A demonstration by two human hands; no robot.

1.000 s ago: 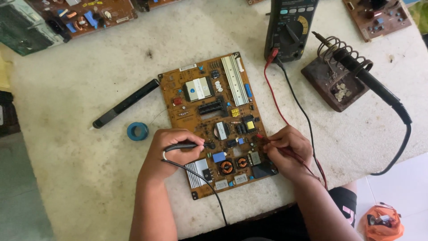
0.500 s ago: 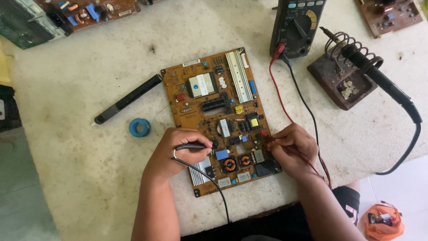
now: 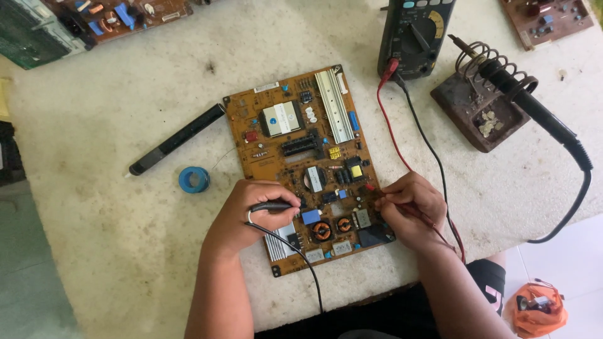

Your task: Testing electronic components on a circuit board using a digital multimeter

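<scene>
Barely shifted: my left hand (image 3: 257, 210) pinches the black probe (image 3: 271, 205), right hand (image 3: 411, 207) the red probe (image 3: 377, 190), tips bridging the orange circuit board (image 3: 308, 163).

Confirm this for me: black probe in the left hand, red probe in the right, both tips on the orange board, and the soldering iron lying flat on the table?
Not quite. The head view shows the soldering iron resting in its coiled stand, not flat on the table. The rest holds.
</scene>
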